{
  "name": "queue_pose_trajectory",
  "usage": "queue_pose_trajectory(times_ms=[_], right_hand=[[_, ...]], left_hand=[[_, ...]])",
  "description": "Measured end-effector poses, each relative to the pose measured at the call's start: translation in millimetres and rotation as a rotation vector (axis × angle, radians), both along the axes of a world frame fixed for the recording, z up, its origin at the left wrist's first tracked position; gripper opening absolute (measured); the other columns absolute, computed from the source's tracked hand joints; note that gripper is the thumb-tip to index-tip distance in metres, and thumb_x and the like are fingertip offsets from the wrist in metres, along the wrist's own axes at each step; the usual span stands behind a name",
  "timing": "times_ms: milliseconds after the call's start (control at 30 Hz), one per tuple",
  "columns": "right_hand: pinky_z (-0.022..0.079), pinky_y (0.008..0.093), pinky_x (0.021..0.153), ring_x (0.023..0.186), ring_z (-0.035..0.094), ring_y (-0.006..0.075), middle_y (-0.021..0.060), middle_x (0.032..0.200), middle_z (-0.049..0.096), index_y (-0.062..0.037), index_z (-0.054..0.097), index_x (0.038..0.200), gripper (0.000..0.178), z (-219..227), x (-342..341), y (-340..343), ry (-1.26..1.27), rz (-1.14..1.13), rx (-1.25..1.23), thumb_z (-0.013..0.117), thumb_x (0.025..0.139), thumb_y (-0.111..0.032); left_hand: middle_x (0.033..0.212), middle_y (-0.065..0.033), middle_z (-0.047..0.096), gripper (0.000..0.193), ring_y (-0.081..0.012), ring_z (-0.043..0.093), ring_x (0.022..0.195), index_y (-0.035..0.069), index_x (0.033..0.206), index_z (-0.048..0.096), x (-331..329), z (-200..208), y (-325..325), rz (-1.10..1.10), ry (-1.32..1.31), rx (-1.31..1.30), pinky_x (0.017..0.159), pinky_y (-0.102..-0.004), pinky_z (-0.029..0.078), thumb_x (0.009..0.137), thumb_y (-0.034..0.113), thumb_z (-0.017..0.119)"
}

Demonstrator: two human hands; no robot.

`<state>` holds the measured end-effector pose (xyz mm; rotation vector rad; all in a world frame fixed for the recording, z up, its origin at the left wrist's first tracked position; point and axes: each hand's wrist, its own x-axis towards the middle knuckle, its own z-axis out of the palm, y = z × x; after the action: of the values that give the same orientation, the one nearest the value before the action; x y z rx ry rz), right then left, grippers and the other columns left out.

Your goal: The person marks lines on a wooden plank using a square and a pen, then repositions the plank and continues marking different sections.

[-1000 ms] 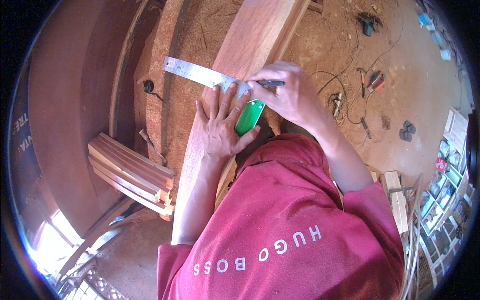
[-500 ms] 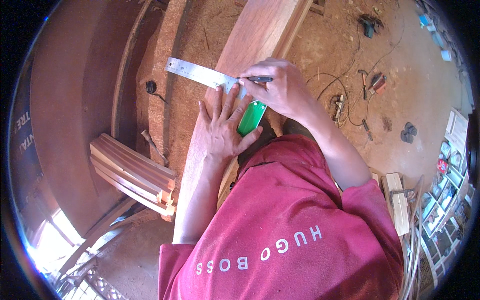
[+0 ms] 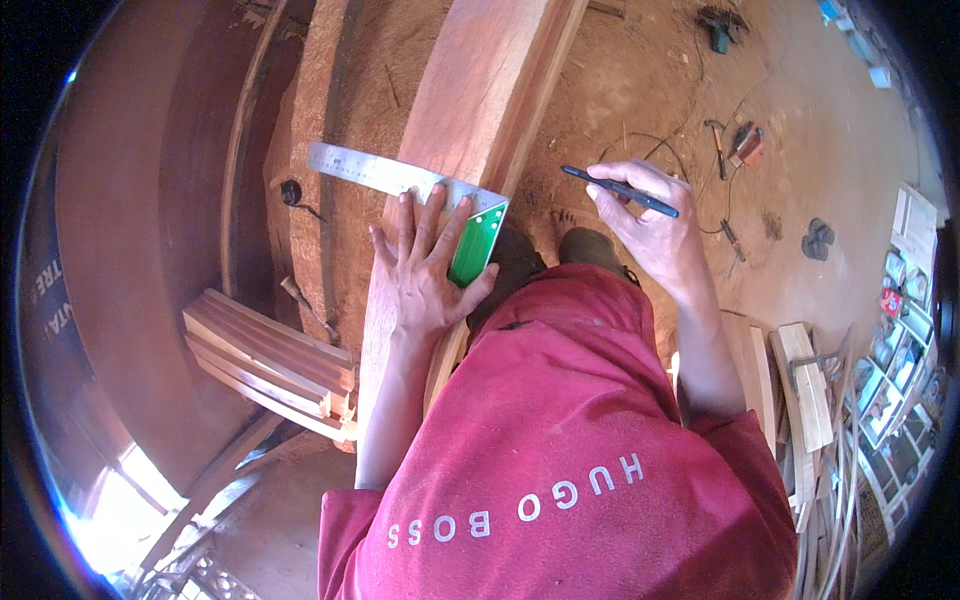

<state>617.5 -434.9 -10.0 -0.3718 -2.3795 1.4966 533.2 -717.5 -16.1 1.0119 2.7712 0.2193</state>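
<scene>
A long wooden board (image 3: 470, 85) runs away from me, with a try square lying across it. The square has a steel blade (image 3: 370, 168) and a green handle (image 3: 478, 245) set against the board's right edge. My left hand (image 3: 425, 270) lies spread over the square, fingertips on the blade and thumb by the handle, pressing it onto the wood. To the right of the board, my right hand (image 3: 655, 220) is raised in the air, pinching a dark pen (image 3: 620, 191) with its tip pointing left. The pen touches nothing but the hand.
Left of the board lies a stack of wooden strips (image 3: 265, 360). On the dusty floor at right are a hammer (image 3: 717, 148), a power tool (image 3: 720, 28), cables and dark sandals (image 3: 817, 240). More timber (image 3: 803, 385) and a shelf of small items (image 3: 890, 385) stand lower right.
My right hand has drawn back from the blade to the right, taking the pen off the board. My left hand still holds the square down in the same pose.
</scene>
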Motion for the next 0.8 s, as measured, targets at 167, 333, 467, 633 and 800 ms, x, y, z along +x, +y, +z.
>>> queue_pose_trajectory(times_ms=[167, 333, 467, 633, 800], right_hand=[[0.056, 0.0272, 0.074, 0.086, 0.07, 0.0112, 0.008, 0.096, 0.074, 0.0003, 0.075, 0.103, 0.013, -1, 5, -1, -0.091, -0.039, -0.115, 0.077, 0.092, -0.005], [0.058, 0.0272, 0.077, 0.089, 0.071, 0.0123, 0.0069, 0.096, 0.072, 0.0015, 0.071, 0.102, 0.011, -10, 5, -11, -0.069, -0.076, -0.199, 0.075, 0.096, -0.007], [0.055, 0.027, 0.066, 0.076, 0.07, 0.0115, 0.0069, 0.088, 0.073, 0.0005, 0.068, 0.099, 0.015, -16, 2, -16, 0.058, -0.093, -0.398, 0.074, 0.096, -0.012], [0.055, 0.0271, 0.069, 0.078, 0.069, 0.0112, 0.0064, 0.088, 0.072, 0.001, 0.068, 0.1, 0.015, -18, 2, -12, 0.065, -0.084, -0.436, 0.073, 0.097, -0.013], [0.053, 0.0256, 0.066, 0.076, 0.067, 0.0087, 0.0046, 0.086, 0.072, 0.0007, 0.068, 0.099, 0.016, -24, 2, -10, 0.087, -0.094, -0.429, 0.074, 0.097, -0.014]], left_hand=[[0.167, -0.0129, 0.036, 0.085, -0.0421, 0.023, 0.157, 0.024, 0.157, 0.05, -3, 3, 0, -0.043, 0.045, -0.067, 0.119, -0.0756, 0.012, 0.085, 0.066, 0.067], [0.167, -0.0139, 0.036, 0.084, -0.0437, 0.023, 0.157, 0.022, 0.157, 0.049, -7, 11, 9, -0.072, 0.064, -0.087, 0.119, -0.075, 0.015, 0.088, 0.067, 0.064], [0.167, -0.014, 0.037, 0.083, -0.0447, 0.024, 0.156, 0.022, 0.157, 0.05, -8, 8, 9, -0.062, 0.073, -0.054, 0.119, -0.0747, 0.016, 0.087, 0.065, 0.065], [0.168, -0.0151, 0.035, 0.087, -0.0441, 0.021, 0.158, 0.017, 0.158, 0.047, -9, 1, 6, -0.088, 0.091, -0.073, 0.12, -0.0717, 0.017, 0.087, 0.066, 0.064], [0.167, -0.016, 0.036, 0.088, -0.0447, 0.022, 0.157, 0.017, 0.157, 0.048, -9, -3, 5, -0.096, 0.097, -0.043, 0.12, -0.0729, 0.017, 0.086, 0.065, 0.066]])
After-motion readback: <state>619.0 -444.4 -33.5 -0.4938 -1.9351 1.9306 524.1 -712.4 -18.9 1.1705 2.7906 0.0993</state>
